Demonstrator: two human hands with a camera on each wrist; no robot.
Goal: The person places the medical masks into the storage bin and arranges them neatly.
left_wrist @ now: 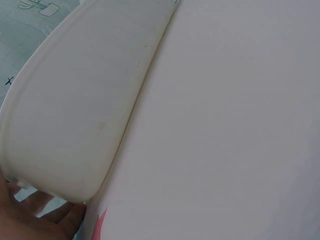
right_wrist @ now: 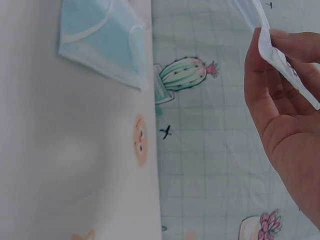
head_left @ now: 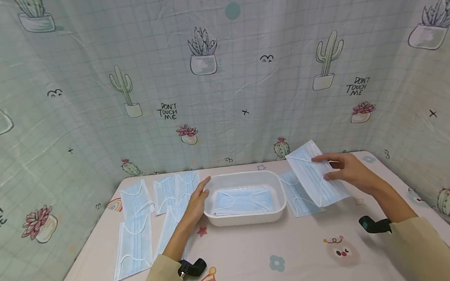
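Note:
A white plastic tub (head_left: 248,219) sits mid-table with blue face masks (head_left: 243,201) lying flat inside. My left hand (head_left: 196,201) grips the tub's left end; in the left wrist view its fingers (left_wrist: 65,220) bend around that end wall. To the right of the tub, my right hand (head_left: 344,170) pinches a blue face mask (head_left: 312,177) between thumb and fingers and holds it raised and tilted. Below it another mask (head_left: 300,201) lies on the table, partly covered in the head view. The right wrist view shows the pinched mask (right_wrist: 277,55) edge-on.
Several more masks (head_left: 133,238) are spread on the table left of the tub, some overlapping, some partly behind the left arm. A cloth (head_left: 221,96) printed with cacti hangs behind and at both sides. The tabletop (head_left: 252,263) carries cartoon prints.

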